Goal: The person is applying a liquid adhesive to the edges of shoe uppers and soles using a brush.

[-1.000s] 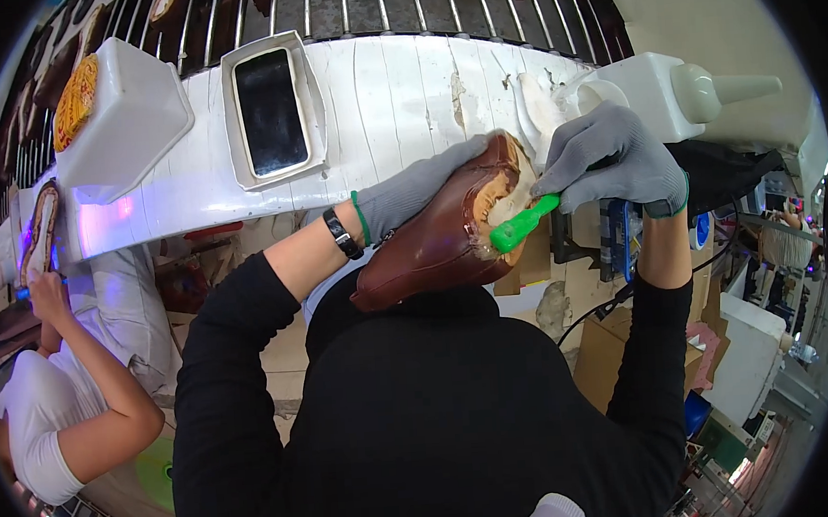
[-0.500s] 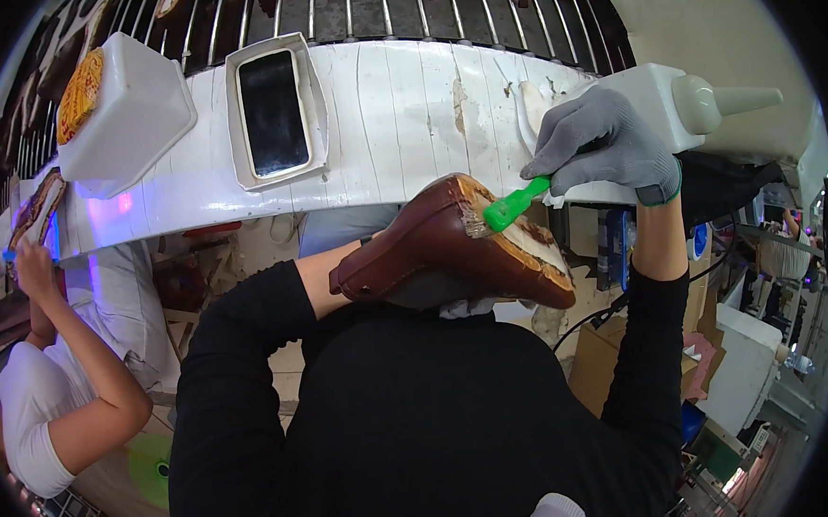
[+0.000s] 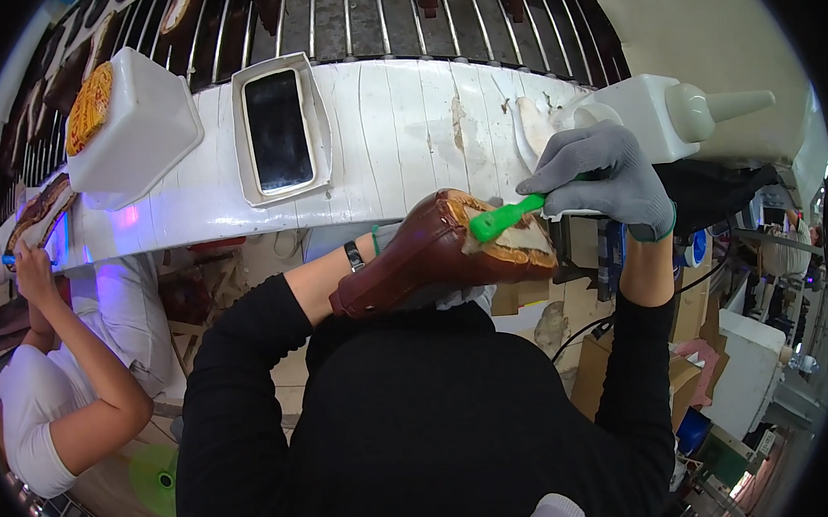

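A reddish-brown leather shoe upper [image 3: 400,259] lies on its side before me, its light underside with a tan, rough edge facing right. My left hand [image 3: 462,297], in a grey glove, holds it from behind and below; most of that hand is hidden by the leather. In its grey glove, my right hand [image 3: 608,175] is closed around the handle of a green brush [image 3: 506,218]. The bristle end touches the underside near the rough edge.
On the white bench stand a shallow tray of dark liquid [image 3: 278,129], a white container [image 3: 131,134] and a white nozzle bottle [image 3: 647,116] lying on its side. Metal bars [image 3: 376,19] run beyond. At left, a co-worker's hand [image 3: 33,267] holds a similar piece.
The shoe upper has tilted, its underside end now higher. My right hand and the brush have moved slightly left and down, further along the underside.
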Action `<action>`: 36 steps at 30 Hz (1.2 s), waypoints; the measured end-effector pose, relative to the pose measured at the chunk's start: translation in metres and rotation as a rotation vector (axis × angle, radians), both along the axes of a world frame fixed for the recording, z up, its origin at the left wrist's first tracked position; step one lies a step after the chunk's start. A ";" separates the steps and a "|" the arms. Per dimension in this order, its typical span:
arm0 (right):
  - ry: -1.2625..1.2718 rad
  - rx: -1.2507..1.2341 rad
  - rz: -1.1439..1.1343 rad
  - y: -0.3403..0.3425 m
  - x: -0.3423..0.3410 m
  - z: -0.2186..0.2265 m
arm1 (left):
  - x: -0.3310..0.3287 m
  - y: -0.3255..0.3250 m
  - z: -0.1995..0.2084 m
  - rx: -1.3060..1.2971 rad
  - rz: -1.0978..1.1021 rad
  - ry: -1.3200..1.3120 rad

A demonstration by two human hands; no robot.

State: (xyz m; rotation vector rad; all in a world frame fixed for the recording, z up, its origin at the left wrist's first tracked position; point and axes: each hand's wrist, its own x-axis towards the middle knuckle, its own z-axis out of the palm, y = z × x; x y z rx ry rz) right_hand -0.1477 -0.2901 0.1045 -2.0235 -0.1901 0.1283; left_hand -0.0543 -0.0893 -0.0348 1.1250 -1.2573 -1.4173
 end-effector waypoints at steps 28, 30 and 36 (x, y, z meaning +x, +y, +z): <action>0.102 -0.106 -0.544 -0.014 -0.020 -0.019 | 0.055 -0.021 0.029 -0.010 0.779 0.314; 0.146 -0.130 -0.502 -0.013 -0.022 -0.017 | 0.057 -0.021 0.029 -0.001 0.774 0.294; 0.284 -0.041 -0.288 -0.014 -0.036 -0.002 | 0.058 -0.022 0.019 0.123 0.765 0.370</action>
